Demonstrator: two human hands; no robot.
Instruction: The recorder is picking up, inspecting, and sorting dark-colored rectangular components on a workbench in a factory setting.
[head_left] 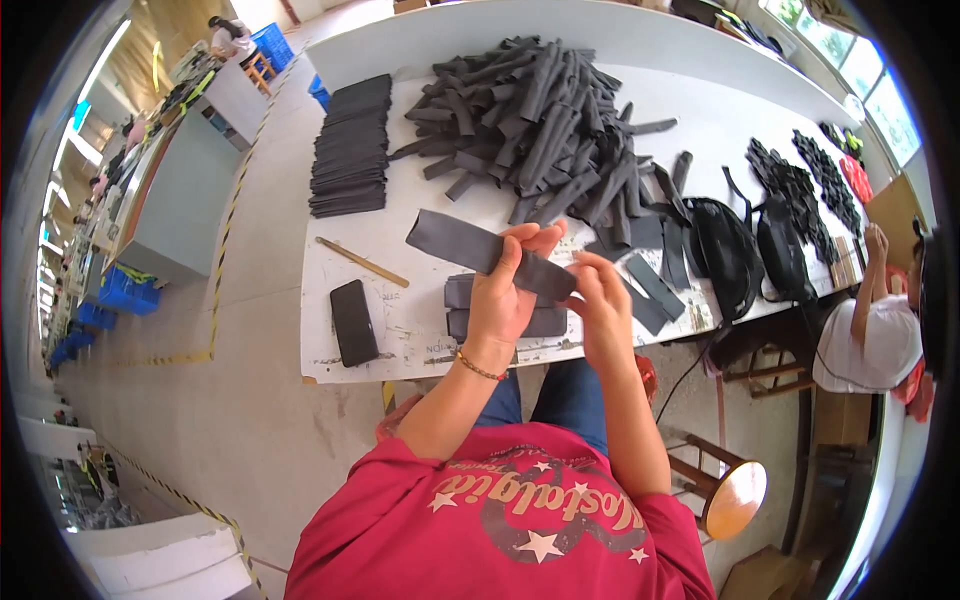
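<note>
- A strip (455, 238), flat and dark grey, is held above the near edge of the worktop (425, 315), its left end jutting free toward the far side.
- The strip is clamped in the left hand (505, 290) — thumb laid across the top, fingers behind — and a bracelet (481, 368) is worn on that wrist.
- The strip's right end is pinched by the fingers of the right hand (603, 305); the two hands are held close beside each other.
- Below the hands, dark pieces (545, 322) are laid on the worktop, partly hidden by the left hand and wrist.
- To the left, a black phone (354, 322) is set near the edge, with a thin stick (362, 261) placed slantwise just beyond it.
- Farther back, a neat stack (350, 150) of dark strips is lined up at the left, and a loose heap (540, 110) is piled beside it.
- To the right of the hands, a few flat offcuts (655, 290) are spread, with a black bag (725, 255) placed beyond them.
- At the far right, a co-worker (870, 345) in a white top is seen seated.
</note>
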